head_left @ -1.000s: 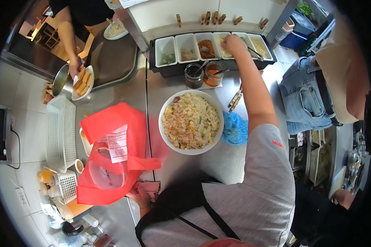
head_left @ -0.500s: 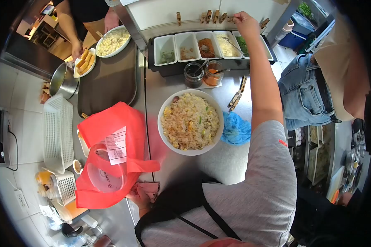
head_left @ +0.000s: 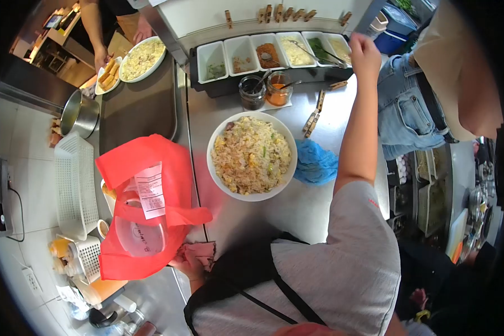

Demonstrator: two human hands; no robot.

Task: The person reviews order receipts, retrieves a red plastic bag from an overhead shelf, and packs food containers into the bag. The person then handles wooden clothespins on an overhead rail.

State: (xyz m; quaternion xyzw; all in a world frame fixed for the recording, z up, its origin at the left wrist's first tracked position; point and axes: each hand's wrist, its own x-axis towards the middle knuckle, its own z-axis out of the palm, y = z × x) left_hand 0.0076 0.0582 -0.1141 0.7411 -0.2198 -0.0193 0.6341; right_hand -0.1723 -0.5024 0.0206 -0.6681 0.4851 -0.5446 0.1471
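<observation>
My right hand (head_left: 365, 56) is raised at the right end of the topping tray (head_left: 221, 87), its fingers closed; whether anything is in them is hidden. Several wooden clothespins (head_left: 288, 14) hang along the wall behind the tray, and more clothespins (head_left: 313, 115) lie on the steel counter. Low at the left, my left hand (head_left: 189, 264) is closed on a pink cloth (head_left: 203, 253), beside a red bag (head_left: 176, 193) with a receipt (head_left: 150, 190) on it. Between my arms stands a white bowl of fried rice (head_left: 252, 157).
Two jars with spoons, a dark jar (head_left: 253, 94) and an orange one (head_left: 278, 89), stand behind the bowl. A blue cloth (head_left: 316, 162) lies right of it. A co-worker's hand (head_left: 102, 59) touches a plate of rolls (head_left: 108, 77). Another person in jeans (head_left: 411, 101) stands at right.
My right hand has left the row of clothespins on the wall and moved right and down, toward the tray's right end. My left hand stays at the pink cloth. The whole view has shifted slightly.
</observation>
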